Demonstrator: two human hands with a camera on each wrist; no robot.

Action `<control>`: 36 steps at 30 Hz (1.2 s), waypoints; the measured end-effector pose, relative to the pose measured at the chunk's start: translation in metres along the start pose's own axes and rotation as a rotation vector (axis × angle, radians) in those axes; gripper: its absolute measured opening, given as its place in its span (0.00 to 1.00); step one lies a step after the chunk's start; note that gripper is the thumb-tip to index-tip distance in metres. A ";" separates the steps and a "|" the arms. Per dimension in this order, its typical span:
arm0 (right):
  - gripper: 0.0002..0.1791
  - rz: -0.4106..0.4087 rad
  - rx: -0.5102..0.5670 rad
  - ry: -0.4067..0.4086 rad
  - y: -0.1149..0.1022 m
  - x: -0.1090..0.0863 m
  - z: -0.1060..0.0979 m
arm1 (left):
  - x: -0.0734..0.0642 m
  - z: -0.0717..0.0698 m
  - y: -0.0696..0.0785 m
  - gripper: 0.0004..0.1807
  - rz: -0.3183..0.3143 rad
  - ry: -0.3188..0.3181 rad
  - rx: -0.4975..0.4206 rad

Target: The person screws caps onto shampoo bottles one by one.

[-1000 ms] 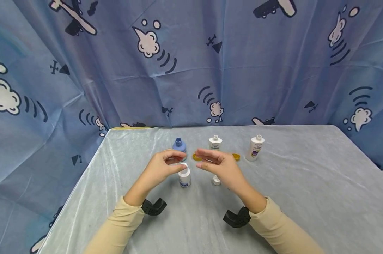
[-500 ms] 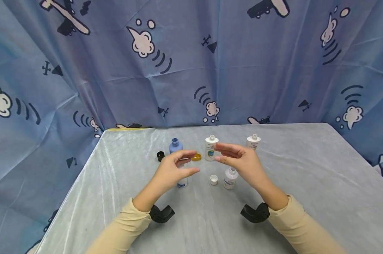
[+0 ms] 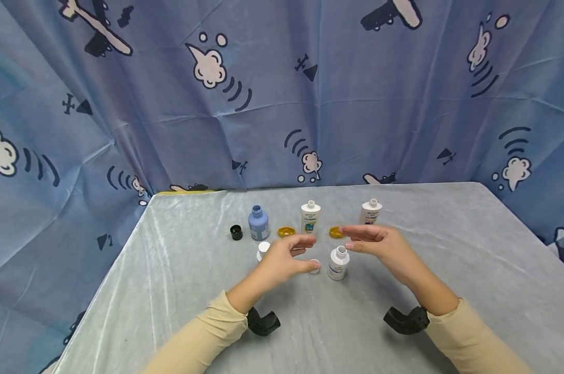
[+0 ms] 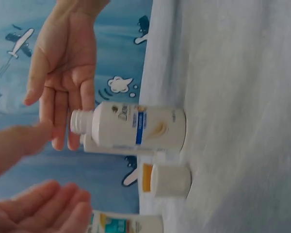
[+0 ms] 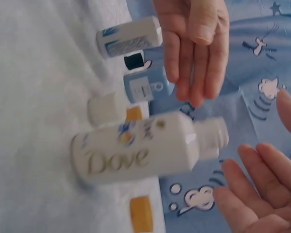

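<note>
Behind everything, the blue curtain [image 3: 272,104], printed with planes and puffs of cloud, fills the background. Before it stands the table [image 3: 455,270], spread with a pale grey cloth. Two sleeves [image 3: 198,335], both cream, reach in from the near edge.

Left hand [image 3: 284,259]: holds nothing; fingers extended together, thumb apart; raised over the near-middle of the table, left of the Dove bottle. Right hand [image 3: 380,244]: likewise released, fingers out, thumb spread; beside the Dove bottle's neck, with a gap visible from the right wrist. Each wrist carries a black mount [image 3: 407,320].

Bottles, all upright: two tall bottles, white, one at back centre [image 3: 310,217] and one further right [image 3: 371,212], the latter partly behind the right hand. Dove bottle [image 3: 338,264], white, neck uncapped, stands between the hands, nearer the right one. Blue bottle [image 3: 259,227], open-necked, back left. White-topped bottle [image 3: 264,249], in front of the blue one, partly hidden by the left hand.

Caps: white cap [image 4: 171,181] on the cloth just left of the Dove bottle; two yellow caps, one [image 3: 286,231] left and one [image 3: 336,232] right of the central tall bottle; black cap [image 3: 236,232] just left of the blue bottle
</note>
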State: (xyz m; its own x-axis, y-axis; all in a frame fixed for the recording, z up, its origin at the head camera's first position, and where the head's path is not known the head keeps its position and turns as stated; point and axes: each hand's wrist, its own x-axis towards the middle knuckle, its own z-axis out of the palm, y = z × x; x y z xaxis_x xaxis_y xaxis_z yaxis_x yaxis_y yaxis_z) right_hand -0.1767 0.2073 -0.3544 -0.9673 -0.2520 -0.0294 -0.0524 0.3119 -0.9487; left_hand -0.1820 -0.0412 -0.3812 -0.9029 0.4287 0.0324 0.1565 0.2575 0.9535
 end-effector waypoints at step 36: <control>0.38 0.116 0.201 -0.061 0.056 -0.002 0.016 | 0.015 0.023 -0.039 0.25 -0.159 0.041 0.071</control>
State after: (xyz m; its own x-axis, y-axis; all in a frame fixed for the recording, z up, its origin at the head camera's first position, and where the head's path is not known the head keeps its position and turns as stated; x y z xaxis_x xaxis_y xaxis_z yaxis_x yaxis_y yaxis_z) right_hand -0.1738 0.2108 -0.4129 -0.9468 -0.2819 -0.1552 0.1148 0.1546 -0.9813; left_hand -0.1923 -0.0245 -0.4246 -0.9337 0.3427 -0.1037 0.0371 0.3804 0.9241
